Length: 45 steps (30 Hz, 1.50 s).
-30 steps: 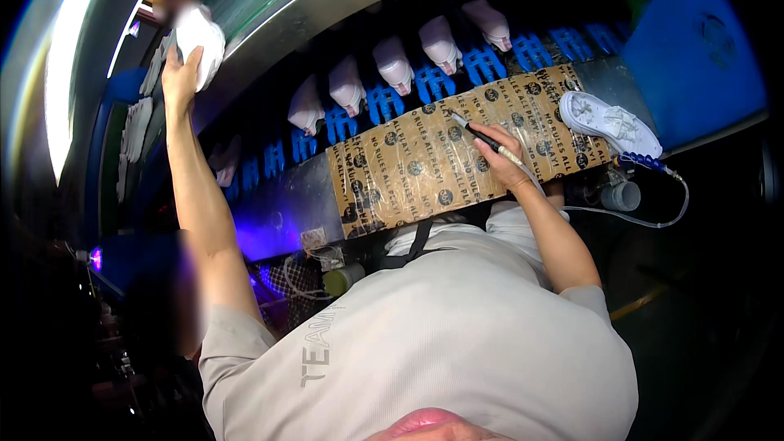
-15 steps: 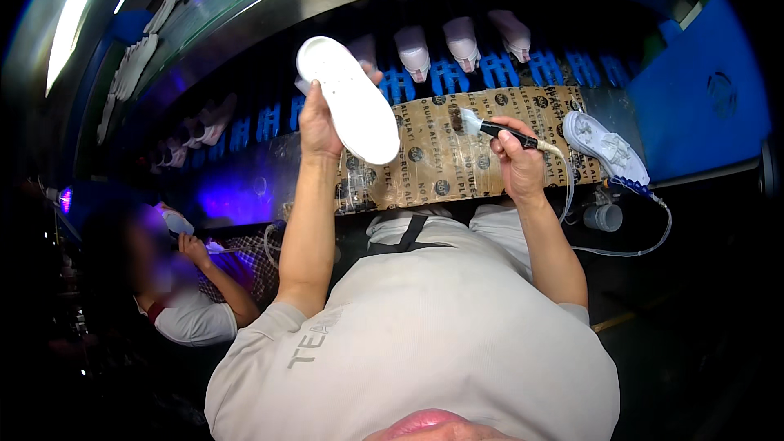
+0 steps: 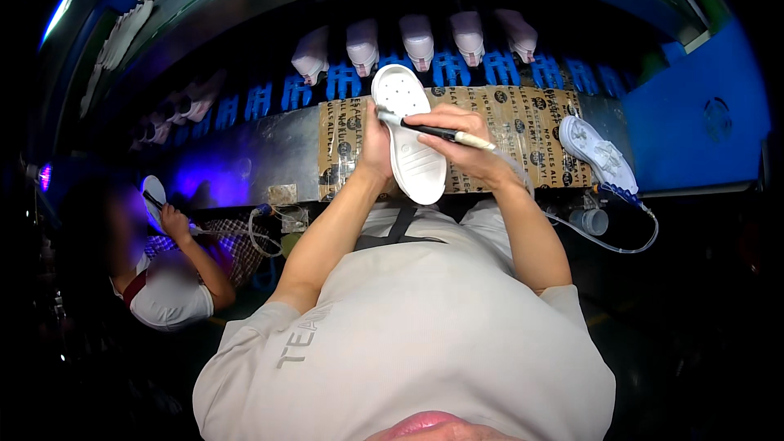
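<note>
My left hand [image 3: 376,145] is closed round the left edge of a white shoe sole [image 3: 419,167], held up in front of me with its hollow, dotted side showing. In my right hand [image 3: 463,140] is a black-handled brush [image 3: 433,130] with a pale hose running from its end. The brush's head lies at the sole's left edge, near my left fingers; whether the bristles press on it I cannot tell. Beneath both hands spreads brown printed cardboard [image 3: 510,147] on the bench.
Another white sole [image 3: 600,155] lies at the bench's right end, above a small clear cup [image 3: 590,221]. Pale pink shoes [image 3: 418,42] stand along blue racks [image 3: 449,69] at the back. A co-worker [image 3: 167,290] sits at left, holding a sole. A blue panel [image 3: 702,114] bounds the right.
The sole has come right and down, and its hollow side now faces me. My right hand has carried the brush left onto the sole's area. The co-worker's hand has shifted slightly.
</note>
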Motion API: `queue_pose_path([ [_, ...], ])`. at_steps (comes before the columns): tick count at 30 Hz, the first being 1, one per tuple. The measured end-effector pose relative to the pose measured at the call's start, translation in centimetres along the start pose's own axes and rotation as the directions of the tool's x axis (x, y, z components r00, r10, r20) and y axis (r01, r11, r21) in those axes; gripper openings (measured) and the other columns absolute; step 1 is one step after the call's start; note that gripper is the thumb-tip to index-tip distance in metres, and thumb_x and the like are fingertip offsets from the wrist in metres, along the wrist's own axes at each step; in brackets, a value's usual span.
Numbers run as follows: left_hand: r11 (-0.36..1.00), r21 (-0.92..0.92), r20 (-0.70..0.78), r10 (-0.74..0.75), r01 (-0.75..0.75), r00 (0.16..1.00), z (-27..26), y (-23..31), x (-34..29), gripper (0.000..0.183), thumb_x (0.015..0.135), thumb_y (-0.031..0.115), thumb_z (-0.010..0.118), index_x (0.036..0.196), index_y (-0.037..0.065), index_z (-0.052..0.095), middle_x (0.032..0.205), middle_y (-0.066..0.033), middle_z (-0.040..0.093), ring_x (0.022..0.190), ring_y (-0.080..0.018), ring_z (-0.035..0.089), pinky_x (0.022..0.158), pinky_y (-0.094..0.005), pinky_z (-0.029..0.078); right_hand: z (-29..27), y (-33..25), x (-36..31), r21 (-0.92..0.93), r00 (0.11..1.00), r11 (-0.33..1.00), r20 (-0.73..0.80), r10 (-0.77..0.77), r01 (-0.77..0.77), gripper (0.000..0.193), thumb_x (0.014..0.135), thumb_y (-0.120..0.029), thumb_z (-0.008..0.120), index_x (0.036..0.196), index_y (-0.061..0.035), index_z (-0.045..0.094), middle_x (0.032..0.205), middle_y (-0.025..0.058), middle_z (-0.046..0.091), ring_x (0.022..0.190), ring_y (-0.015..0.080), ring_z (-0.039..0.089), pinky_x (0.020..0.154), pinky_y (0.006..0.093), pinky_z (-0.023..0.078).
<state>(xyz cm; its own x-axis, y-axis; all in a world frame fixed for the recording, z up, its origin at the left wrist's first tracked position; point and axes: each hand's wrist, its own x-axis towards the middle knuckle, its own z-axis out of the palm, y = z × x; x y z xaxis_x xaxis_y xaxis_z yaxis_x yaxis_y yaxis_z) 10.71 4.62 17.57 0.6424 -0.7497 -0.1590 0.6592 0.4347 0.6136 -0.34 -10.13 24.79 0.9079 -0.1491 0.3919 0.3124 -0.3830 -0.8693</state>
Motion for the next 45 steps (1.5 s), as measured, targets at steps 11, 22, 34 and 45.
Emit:
queue_pose_path([
  [11,0.975,-0.216,0.219,-0.002,0.051,0.976,0.9,2.6,0.8,0.079,0.104,0.068,0.016,0.141,0.007,0.051,0.118,-0.0221,0.067,0.107,-0.034,0.068,0.094,-0.0469,0.059,0.7,-1.7,-0.1,0.03,0.994,0.994,0.028,-0.109,0.108,0.029,0.082,-0.011,0.081,0.111,-0.0137,0.08,0.094,0.0094,0.076,0.085,0.0217,0.068,0.083,0.0364,0.048],
  [22,0.973,-0.231,0.281,0.061,0.006,0.958,4.0,6.8,1.8,0.078,0.099,0.073,0.024,0.135,0.01,0.055,0.112,-0.0176,0.066,0.099,-0.0308,0.069,0.087,-0.0494,0.059,0.9,-4.1,-0.3,-0.268,0.988,0.951,0.051,-0.147,0.155,0.029,0.083,-0.009,0.082,0.111,-0.0144,0.08,0.091,0.006,0.075,0.078,0.0185,0.064,0.075,0.0333,0.042],
  [34,0.99,0.13,0.529,-0.024,-0.054,0.848,6.8,12.6,4.1,0.081,0.102,0.068,0.018,0.142,0.005,0.051,0.117,-0.0174,0.066,0.102,-0.0299,0.068,0.09,-0.0469,0.058,-1.2,-4.4,-0.8,0.24,0.941,0.971,0.327,-0.085,0.004,0.035,0.081,-0.022,0.083,0.109,-0.0016,0.078,0.089,0.0111,0.074,0.072,0.0187,0.06,0.068,0.0334,0.046],
  [45,0.363,0.93,0.175,-0.286,-0.062,0.942,12.1,12.6,5.7,0.079,0.103,0.067,0.039,0.132,-0.002,0.067,0.125,-0.0296,0.066,0.115,-0.0367,0.066,0.098,-0.0421,0.051,-2.2,-4.1,0.2,-0.108,0.971,0.992,0.237,-0.042,0.07,0.031,0.084,-0.008,0.078,0.115,-0.0102,0.078,0.088,0.0062,0.068,0.078,0.0193,0.062,0.072,0.0326,0.051],
])
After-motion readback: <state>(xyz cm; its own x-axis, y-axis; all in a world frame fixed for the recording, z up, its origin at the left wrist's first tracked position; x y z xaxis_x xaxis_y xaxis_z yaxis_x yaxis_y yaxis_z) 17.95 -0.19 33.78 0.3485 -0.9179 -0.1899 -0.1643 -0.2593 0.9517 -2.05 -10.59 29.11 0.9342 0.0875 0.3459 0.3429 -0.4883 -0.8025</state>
